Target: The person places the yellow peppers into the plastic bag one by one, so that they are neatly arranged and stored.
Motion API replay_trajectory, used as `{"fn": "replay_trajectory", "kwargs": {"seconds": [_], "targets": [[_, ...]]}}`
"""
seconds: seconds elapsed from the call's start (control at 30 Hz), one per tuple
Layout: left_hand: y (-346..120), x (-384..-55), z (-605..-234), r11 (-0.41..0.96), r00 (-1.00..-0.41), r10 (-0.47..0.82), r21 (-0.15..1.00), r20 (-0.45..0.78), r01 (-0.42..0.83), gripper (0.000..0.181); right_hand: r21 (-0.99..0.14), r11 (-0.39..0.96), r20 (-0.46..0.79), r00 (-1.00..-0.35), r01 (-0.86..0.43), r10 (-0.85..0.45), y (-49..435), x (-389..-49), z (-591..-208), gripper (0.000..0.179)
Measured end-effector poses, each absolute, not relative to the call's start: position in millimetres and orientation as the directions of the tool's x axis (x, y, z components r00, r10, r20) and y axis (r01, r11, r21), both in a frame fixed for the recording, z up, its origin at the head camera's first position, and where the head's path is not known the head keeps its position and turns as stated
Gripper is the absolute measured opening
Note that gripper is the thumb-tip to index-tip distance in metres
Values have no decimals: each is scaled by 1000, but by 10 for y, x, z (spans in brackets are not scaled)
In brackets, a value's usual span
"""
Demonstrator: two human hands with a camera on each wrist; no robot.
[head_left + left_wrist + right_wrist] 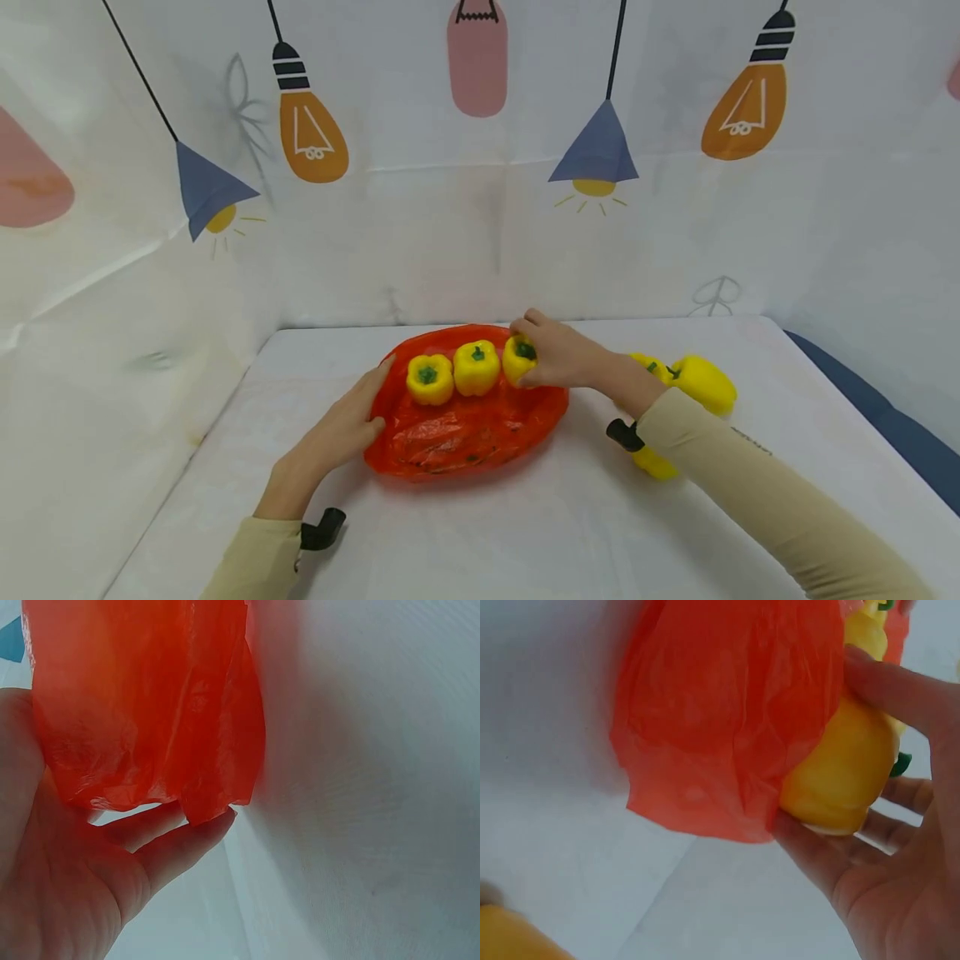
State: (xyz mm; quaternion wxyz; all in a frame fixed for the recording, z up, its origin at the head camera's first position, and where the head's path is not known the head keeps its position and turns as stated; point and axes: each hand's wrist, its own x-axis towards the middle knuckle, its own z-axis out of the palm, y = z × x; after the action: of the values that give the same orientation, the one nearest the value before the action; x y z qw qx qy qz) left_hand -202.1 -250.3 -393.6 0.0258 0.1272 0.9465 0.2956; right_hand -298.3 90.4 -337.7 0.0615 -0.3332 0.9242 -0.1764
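Note:
A red plastic bag (450, 437) lies spread on the table with its sides raised like a shallow bowl. Along its top are a yellow bell pepper (427, 380) at the left and another yellow bell pepper (477, 367) beside it, both with green stems. My right hand (558, 350) grips a third yellow bell pepper (517, 358) at the bag's right side; in the right wrist view, thumb and fingers wrap this pepper (844, 765). At the bag's left side, my left hand (341, 429) holds the edge, its fingers against the red plastic (150, 712) in the left wrist view.
More yellow bell peppers (705, 383) lie on the white table (480, 542) to the right, partly hidden behind the right forearm. A yellow piece (656, 463) shows below that sleeve. A white cloth wall (435, 250) with printed lamps stands behind the table.

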Motion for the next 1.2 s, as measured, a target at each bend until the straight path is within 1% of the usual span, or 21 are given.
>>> {"fn": "replay_trajectory", "kwargs": {"seconds": [0.17, 0.3, 0.47, 0.57, 0.73, 0.87, 1.03, 1.2], "targets": [[-2473, -2024, -3937, 794, -966, 260, 566, 16, 223, 86, -335, 772, -27, -813, -540, -581, 846, -2999, -3443, 70], [-2464, -2024, -3932, 794, -967, 255, 568, 10, 216, 86, -338, 787, -34, -829, -517, -559, 813, -3032, -3483, 70], [-2453, -2018, -3926, 800, -970, 244, 567, -6, 197, 85, -339, 794, -71, -828, -505, -557, 798, -3059, -3559, 74], [-2441, -2017, -3923, 802, -971, 238, 567, -13, 189, 85, -318, 797, -83, -822, -514, -563, 798, -3054, -3599, 72], [-2430, -2019, -3916, 803, -972, 237, 566, -15, 187, 84, -264, 786, -62, -803, -559, -592, 802, -3039, -3618, 69], [-2440, -2017, -3920, 798, -970, 244, 570, -5, 197, 84, -244, 783, -56, -798, -572, -600, 816, -3045, -3598, 74], [-2454, -2007, -3939, 792, -971, 240, 579, -6, 192, 85, -272, 785, -80, -800, -557, -595, 867, -3021, -3525, 77], [-2457, -2005, -3936, 791, -969, 246, 576, 7, 205, 85, -267, 784, -93, -794, -561, -600, 1004, -3007, -3481, 78]]}}
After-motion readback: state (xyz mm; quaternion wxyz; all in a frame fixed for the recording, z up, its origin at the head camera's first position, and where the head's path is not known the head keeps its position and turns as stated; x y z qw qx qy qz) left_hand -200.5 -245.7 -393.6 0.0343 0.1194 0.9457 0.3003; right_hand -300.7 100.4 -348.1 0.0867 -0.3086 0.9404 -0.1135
